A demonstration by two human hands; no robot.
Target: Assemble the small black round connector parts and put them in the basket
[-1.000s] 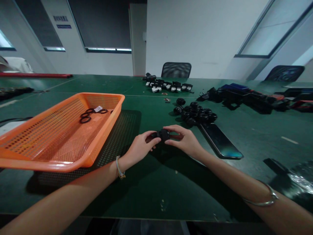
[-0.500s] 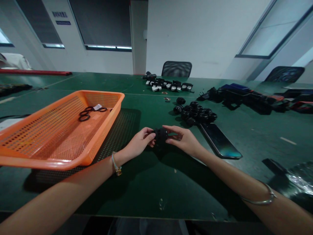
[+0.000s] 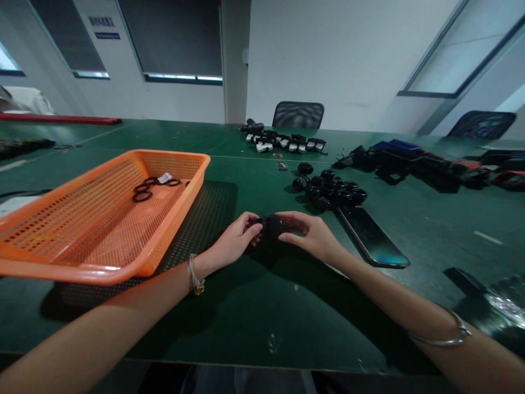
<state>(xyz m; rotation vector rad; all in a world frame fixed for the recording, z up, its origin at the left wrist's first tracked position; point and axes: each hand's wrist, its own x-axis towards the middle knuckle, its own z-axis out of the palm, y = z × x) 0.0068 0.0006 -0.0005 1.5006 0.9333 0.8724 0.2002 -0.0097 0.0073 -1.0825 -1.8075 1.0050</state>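
Both hands meet over the green table (image 3: 262,306) around one small black round fitting (image 3: 272,225). My left hand (image 3: 235,241) pinches its left end with fingertips. My right hand (image 3: 309,235) grips its right end, fingers curled round it. A heap of several similar black fittings (image 3: 332,190) lies just beyond my right hand. An orange mesh basket (image 3: 102,213) stands to the left with a few black rings (image 3: 143,192) and a small white tag inside.
A dark phone (image 3: 371,236) lies flat right of my hands. Black-and-white parts (image 3: 287,143) sit further back, dark tools and cases (image 3: 414,163) at the right. Black chairs (image 3: 298,115) stand behind the table. A shiny bag (image 3: 502,306) lies at the near right.
The hands stay on the black fitting; my fingers have shifted slightly around it, and the view has tilted a little.
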